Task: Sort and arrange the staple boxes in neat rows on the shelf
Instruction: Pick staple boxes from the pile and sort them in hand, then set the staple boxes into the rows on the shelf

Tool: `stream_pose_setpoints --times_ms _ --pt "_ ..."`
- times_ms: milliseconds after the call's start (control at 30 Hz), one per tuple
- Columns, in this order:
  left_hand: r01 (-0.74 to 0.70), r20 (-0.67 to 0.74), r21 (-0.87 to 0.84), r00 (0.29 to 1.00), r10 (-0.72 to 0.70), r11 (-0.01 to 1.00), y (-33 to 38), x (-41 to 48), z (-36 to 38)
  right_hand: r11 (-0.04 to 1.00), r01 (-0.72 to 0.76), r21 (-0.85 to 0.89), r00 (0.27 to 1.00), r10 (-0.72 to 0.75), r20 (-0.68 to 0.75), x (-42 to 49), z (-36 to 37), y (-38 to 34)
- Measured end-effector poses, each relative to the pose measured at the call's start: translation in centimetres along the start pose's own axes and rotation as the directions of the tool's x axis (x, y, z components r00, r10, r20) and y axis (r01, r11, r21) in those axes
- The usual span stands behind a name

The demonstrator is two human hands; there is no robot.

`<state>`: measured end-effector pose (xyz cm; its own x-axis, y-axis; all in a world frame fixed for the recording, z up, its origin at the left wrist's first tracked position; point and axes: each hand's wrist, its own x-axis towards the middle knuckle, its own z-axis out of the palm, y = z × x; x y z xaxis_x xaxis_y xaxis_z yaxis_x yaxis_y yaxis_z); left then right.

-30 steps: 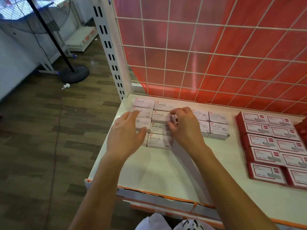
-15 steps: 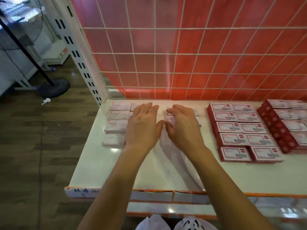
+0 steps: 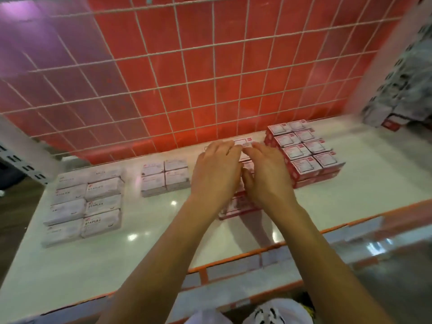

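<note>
On the white shelf (image 3: 163,230) lie groups of staple boxes. At the left is a block of white boxes marked STAPLES (image 3: 85,204) in two columns. A smaller white block (image 3: 166,177) sits in the middle. My left hand (image 3: 216,174) and my right hand (image 3: 266,176) lie side by side, fingers straight, flat on top of a group of red-and-white boxes (image 3: 238,206), hiding most of it. A stacked red block (image 3: 304,153) stands just right of my right hand.
A white wire grid over a red back panel (image 3: 187,78) closes off the rear of the shelf. An orange-edged price rail (image 3: 233,263) runs along the front edge. A perforated upright (image 3: 21,155) stands at the left; more packaged goods (image 3: 397,101) sit at the far right.
Both hands have moved right, from the white STAPLES boxes across the smaller white block onto the red-and-white boxes. The view has swung right as well.
</note>
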<state>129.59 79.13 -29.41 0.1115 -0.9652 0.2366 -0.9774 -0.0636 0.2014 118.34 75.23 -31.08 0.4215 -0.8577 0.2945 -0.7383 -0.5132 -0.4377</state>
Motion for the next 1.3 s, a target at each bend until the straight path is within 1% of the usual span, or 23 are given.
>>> stream_pose_setpoints --times_ms 67,167,300,400,633,800,900,967,1033,1100,1133,1233,1300 --pt "-0.044 0.006 0.027 0.999 0.044 0.999 3.2 1.8 0.8 1.0 -0.022 -0.008 1.0 0.022 -0.01 0.2 -1.6 3.2" --pt "-0.107 0.026 0.021 0.994 0.106 0.994 8.7 4.8 2.0 0.998 -0.062 -0.026 0.998 0.062 -0.019 0.9 -4.7 8.6" --pt "-0.15 0.019 0.022 0.989 0.149 0.989 13.7 8.0 3.5 0.996 -0.089 -0.02 0.993 0.087 -0.075 1.3 -7.9 13.7" --pt "-0.183 0.028 0.02 0.983 0.182 0.983 17.9 10.5 4.8 0.993 -0.109 -0.037 0.991 0.105 -0.081 1.9 -10.1 18.0" --pt "-0.202 0.065 0.031 0.978 0.2 0.979 25.5 15.4 8.4 0.99 -0.134 -0.046 0.987 0.129 -0.091 3.2 -13.2 26.7" --pt "-0.197 0.08 0.012 0.977 0.195 0.98 29.3 18.3 10.8 0.989 -0.139 -0.055 0.989 0.136 -0.057 5.1 -13.9 32.4" --pt "-0.184 0.071 0.03 0.981 0.181 0.982 31.0 20.2 11.9 0.987 -0.152 -0.06 0.983 0.144 -0.115 6.1 -14.6 35.0" --pt "-0.166 0.061 0.056 0.985 0.163 0.985 31.7 21.6 12.7 0.979 -0.185 -0.084 0.973 0.171 -0.154 6.9 -15.2 36.6" --pt "-0.152 0.059 0.073 0.987 0.148 0.986 32.0 23.0 13.5 0.962 -0.22 -0.159 0.967 0.195 -0.162 8.1 -15.9 38.3" --pt "-0.163 0.074 0.079 0.985 0.157 0.983 32.1 24.4 14.3 0.938 -0.236 -0.254 0.969 0.205 -0.141 9.3 -16.8 39.7" --pt "-0.171 0.085 0.078 0.983 0.164 0.982 32.2 25.0 14.6 0.932 -0.234 -0.275 0.97 0.206 -0.128 9.8 -17.2 40.2" --pt "-0.191 0.128 0.093 0.976 0.179 0.977 32.5 26.6 15.4 0.925 -0.195 -0.325 0.981 0.18 -0.076 10.6 -17.5 41.2" --pt "-0.224 0.201 0.115 0.959 0.198 0.968 32.7 27.4 16.1 0.909 -0.168 -0.381 0.986 0.158 -0.059 10.7 -17.0 41.8"
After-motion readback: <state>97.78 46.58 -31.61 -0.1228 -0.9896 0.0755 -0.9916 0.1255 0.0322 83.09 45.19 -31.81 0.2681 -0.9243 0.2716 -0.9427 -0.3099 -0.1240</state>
